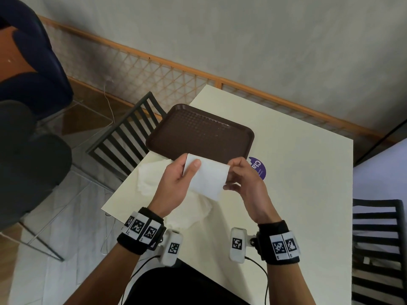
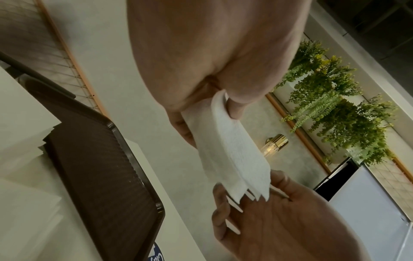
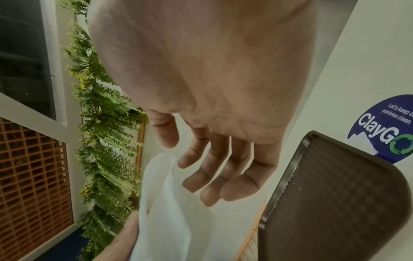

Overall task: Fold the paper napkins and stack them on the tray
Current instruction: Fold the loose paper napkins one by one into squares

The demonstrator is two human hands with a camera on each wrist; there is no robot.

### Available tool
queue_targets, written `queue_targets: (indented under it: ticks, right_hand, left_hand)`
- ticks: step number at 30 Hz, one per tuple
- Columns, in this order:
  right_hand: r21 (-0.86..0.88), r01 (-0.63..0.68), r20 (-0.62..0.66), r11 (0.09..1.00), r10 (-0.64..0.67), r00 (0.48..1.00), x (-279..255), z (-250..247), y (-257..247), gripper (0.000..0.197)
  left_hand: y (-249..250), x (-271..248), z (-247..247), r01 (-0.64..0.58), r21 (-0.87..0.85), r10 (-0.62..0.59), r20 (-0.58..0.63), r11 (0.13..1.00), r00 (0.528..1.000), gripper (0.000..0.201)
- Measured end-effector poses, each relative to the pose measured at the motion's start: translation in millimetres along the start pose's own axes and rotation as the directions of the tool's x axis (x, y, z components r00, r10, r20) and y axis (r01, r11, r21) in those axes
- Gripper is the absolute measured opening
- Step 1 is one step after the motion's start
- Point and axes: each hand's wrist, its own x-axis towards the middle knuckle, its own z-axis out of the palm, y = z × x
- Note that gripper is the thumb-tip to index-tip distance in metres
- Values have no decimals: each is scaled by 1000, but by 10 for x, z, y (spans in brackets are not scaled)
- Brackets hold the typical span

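the round blue sticker (image 3: 390, 130) on the table (image 1: 297, 172) reads "claygo", with "let's keep o… pantries clean." in small print above it; its right edge is cut off in my right wrist view, and in the head view only "cla" shows past my right hand (image 1: 244, 181). the black-and-white coded tags on both my wristbands (image 1: 141, 230) carry patterns, no words i can read.

my left hand (image 1: 178, 179) has the grip: thumb (image 1: 193, 167) on top and fingers underneath pinch the left end of a folded white napkin (image 1: 207, 177), held in the air above the table. in the left wrist view the napkin (image 2: 234, 150) runs away from that pinch toward my right hand (image 2: 279, 220), and its far end shows several loose layered edges. my right hand is open, fingers (image 3: 214, 169) relaxed and slightly bent; its fingertips sit at the napkin's right end, and i cannot tell if they touch it.

the brown tray (image 1: 198, 128) lies on the table just beyond my grip, with a corner hanging over the table's left edge. under my grip, slightly toward my body and to the left, a loose heap of white napkins (image 1: 154, 175) lies on the table. black slatted chairs (image 1: 127, 137) stand off to the left of my grip and to the right.
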Motion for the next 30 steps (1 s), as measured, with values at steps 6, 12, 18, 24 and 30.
queue_targets:
  ticks: [6, 12, 18, 24, 30]
  right_hand:
    - [-183, 154, 53, 971, -147, 988, 6, 61, 65, 2]
    - [-190, 130, 49, 973, -122, 991, 27, 98, 90, 7]
    - [-61, 12, -35, 998, -14, 999, 7, 275, 21, 40]
    - [-356, 196, -41, 914, -225, 974, 135, 335, 194, 26]
    - [-484, 270, 110, 832, -249, 962, 226, 465, 221, 19]
  left_hand:
    - [-21, -16, 2, 38, -18, -38, -2, 999, 999, 26]
    - [-30, -44, -1, -7, 3, 7, -94, 1000, 995, 19]
    - [-59, -75, -43, -14, 117, 26, -104, 993, 994, 23]
    - [-47, -111, -65, 52, 28, -47, -152, 998, 987, 39]
    - [-116, -99, -213, 14, 115, 6, -168, 993, 986, 32]
